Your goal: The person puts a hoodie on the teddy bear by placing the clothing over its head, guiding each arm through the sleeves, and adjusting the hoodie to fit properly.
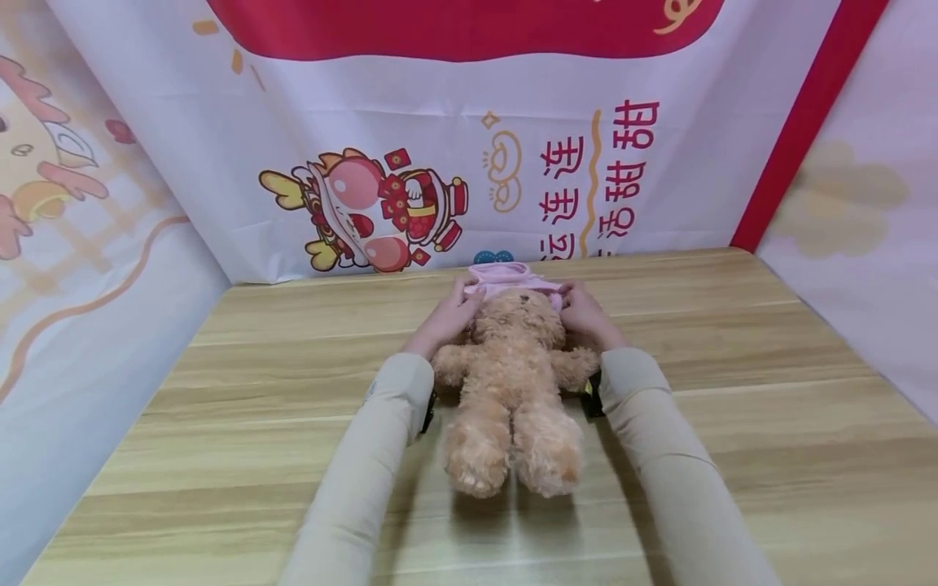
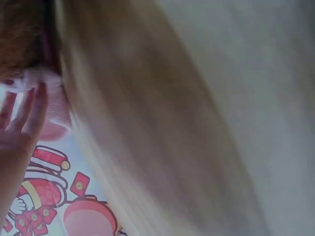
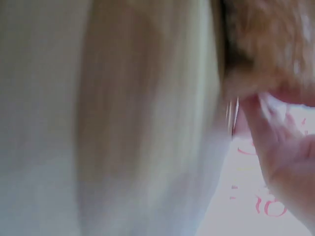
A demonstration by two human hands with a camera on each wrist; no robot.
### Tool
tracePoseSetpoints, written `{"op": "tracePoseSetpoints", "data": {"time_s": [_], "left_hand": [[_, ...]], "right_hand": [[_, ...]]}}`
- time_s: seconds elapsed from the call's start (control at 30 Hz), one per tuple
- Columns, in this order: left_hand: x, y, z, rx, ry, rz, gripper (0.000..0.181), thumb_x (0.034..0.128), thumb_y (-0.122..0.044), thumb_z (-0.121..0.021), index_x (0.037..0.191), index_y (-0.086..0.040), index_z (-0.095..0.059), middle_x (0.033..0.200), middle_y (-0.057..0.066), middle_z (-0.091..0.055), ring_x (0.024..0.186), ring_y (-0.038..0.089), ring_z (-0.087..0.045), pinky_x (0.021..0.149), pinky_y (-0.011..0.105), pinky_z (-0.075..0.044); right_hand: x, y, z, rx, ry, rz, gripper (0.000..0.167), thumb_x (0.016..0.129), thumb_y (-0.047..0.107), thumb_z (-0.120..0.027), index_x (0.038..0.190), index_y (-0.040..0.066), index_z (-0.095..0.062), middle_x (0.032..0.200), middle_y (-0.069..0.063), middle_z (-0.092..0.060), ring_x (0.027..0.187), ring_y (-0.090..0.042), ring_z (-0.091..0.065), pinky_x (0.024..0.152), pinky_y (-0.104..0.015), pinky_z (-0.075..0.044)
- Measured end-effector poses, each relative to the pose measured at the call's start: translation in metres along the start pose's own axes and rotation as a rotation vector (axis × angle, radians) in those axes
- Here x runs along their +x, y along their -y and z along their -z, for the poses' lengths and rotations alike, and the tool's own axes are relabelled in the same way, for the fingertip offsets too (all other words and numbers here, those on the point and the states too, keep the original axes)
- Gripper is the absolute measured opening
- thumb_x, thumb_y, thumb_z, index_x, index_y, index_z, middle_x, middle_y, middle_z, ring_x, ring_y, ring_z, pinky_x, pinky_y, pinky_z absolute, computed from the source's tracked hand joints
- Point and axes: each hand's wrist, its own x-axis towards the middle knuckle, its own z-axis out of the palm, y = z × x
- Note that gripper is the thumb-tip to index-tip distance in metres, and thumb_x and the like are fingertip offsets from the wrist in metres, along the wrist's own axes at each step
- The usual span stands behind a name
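A fluffy tan teddy bear (image 1: 513,374) lies on the wooden table, legs toward me and head at the far end. A small pink doll garment (image 1: 507,274) covers the top of its head, with a rolled collar-like band on the far side. My left hand (image 1: 453,313) pinches the garment's edge at the left of the head. On the right side, my right hand (image 1: 586,313) pinches the opposite edge. In the left wrist view, fingers (image 2: 37,110) touch the pink cloth. The right wrist view shows the right hand (image 3: 283,152) beneath the brown fur (image 3: 275,44).
The wooden table (image 1: 256,456) reaches back to a white printed cloth (image 1: 242,163) with a cartoon figure and red characters. Printed cloth walls (image 1: 843,228) stand at both sides. Dark wrist straps (image 1: 592,399) show beside the bear's arms.
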Motion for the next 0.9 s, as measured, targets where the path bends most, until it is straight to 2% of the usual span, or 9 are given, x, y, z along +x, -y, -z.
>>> {"op": "tracePoseSetpoints", "data": {"time_s": [0.1, 0.17, 0.23, 0.37, 0.47, 0.57, 0.67, 0.77, 0.9], "left_hand": [[-0.005, -0.005, 0.002, -0.001, 0.072, 0.032, 0.077, 0.0916, -0.064, -0.041, 0.147, -0.014, -0.028, 0.148, 0.018, -0.037, 0.131, 0.034, -0.043, 0.111, 0.048, -0.035], [-0.006, -0.007, 0.002, 0.042, 0.108, 0.031, 0.089, 0.0821, -0.073, -0.049, 0.148, -0.016, -0.029, 0.154, 0.015, -0.029, 0.138, 0.034, -0.036, 0.113, 0.048, -0.031], [-0.007, -0.009, 0.002, 0.073, 0.121, 0.035, 0.094, 0.0777, -0.072, -0.058, 0.148, -0.017, -0.029, 0.157, 0.014, -0.025, 0.142, 0.032, -0.030, 0.115, 0.049, -0.029], [-0.008, -0.011, -0.001, 0.076, 0.111, 0.052, 0.092, 0.0810, -0.058, -0.065, 0.151, -0.015, -0.023, 0.156, 0.014, -0.026, 0.143, 0.033, -0.028, 0.116, 0.050, -0.027], [-0.009, -0.012, -0.002, 0.089, 0.122, 0.059, 0.091, 0.0832, -0.053, -0.065, 0.152, -0.015, -0.020, 0.157, 0.015, -0.024, 0.144, 0.033, -0.027, 0.116, 0.049, -0.026], [-0.010, -0.014, -0.002, 0.096, 0.138, 0.055, 0.088, 0.0845, -0.051, -0.064, 0.152, -0.016, -0.021, 0.159, 0.013, -0.019, 0.146, 0.033, -0.022, 0.117, 0.050, -0.024], [-0.012, -0.015, -0.003, 0.042, 0.146, 0.044, 0.085, 0.0861, -0.047, -0.063, 0.152, -0.016, -0.020, 0.161, 0.011, -0.012, 0.148, 0.030, -0.015, 0.118, 0.050, -0.021], [-0.014, -0.014, -0.002, -0.066, 0.127, 0.040, 0.071, 0.0883, -0.038, -0.064, 0.145, -0.012, -0.028, 0.154, 0.013, -0.024, 0.143, 0.028, -0.024, 0.116, 0.047, -0.025], [-0.014, -0.009, 0.000, -0.065, 0.048, -0.021, 0.042, 0.0922, -0.026, -0.061, 0.121, -0.007, -0.038, 0.117, 0.013, -0.044, 0.114, 0.025, -0.044, 0.098, 0.037, -0.036]], "right_hand": [[-0.006, -0.003, 0.010, 0.246, 0.196, -0.009, 0.063, 0.081, -0.006, -0.043, 0.139, -0.004, -0.019, 0.107, -0.015, -0.042, 0.071, -0.014, -0.042, 0.063, -0.024, -0.041], [-0.010, -0.004, 0.018, 0.363, 0.327, -0.034, 0.082, 0.080, -0.006, -0.046, 0.149, 0.009, -0.003, 0.117, -0.016, -0.039, 0.069, -0.012, -0.043, 0.065, -0.025, -0.043], [-0.014, -0.006, 0.024, 0.403, 0.430, -0.023, 0.095, 0.078, -0.007, -0.050, 0.152, 0.016, 0.005, 0.134, -0.022, -0.034, 0.075, -0.014, -0.050, 0.071, -0.027, -0.048], [-0.018, -0.007, 0.027, 0.344, 0.517, 0.022, 0.103, 0.079, -0.003, -0.061, 0.153, 0.017, 0.007, 0.158, -0.024, -0.004, 0.115, -0.029, -0.053, 0.091, -0.037, -0.052], [-0.016, -0.007, 0.021, 0.291, 0.511, 0.035, 0.099, 0.079, 0.000, -0.066, 0.153, 0.010, -0.001, 0.157, -0.024, -0.010, 0.129, -0.036, -0.041, 0.095, -0.036, -0.050], [-0.014, -0.008, 0.015, 0.249, 0.462, 0.035, 0.088, 0.079, 0.000, -0.066, 0.149, 0.003, -0.013, 0.149, -0.026, -0.024, 0.130, -0.036, -0.038, 0.091, -0.031, -0.050], [-0.014, -0.008, 0.011, 0.217, 0.380, 0.053, 0.071, 0.080, -0.002, -0.064, 0.139, -0.001, -0.026, 0.134, -0.023, -0.038, 0.117, -0.030, -0.045, 0.084, -0.027, -0.049], [-0.012, -0.004, 0.006, 0.161, 0.298, 0.081, 0.046, 0.081, -0.001, -0.064, 0.119, -0.001, -0.037, 0.105, -0.014, -0.044, 0.091, -0.021, -0.046, 0.071, -0.025, -0.045], [-0.008, 0.004, -0.001, 0.106, 0.223, 0.114, 0.032, 0.082, 0.002, -0.063, 0.103, 0.001, -0.038, 0.087, -0.008, -0.038, 0.079, -0.020, -0.039, 0.068, -0.029, -0.037]]}}
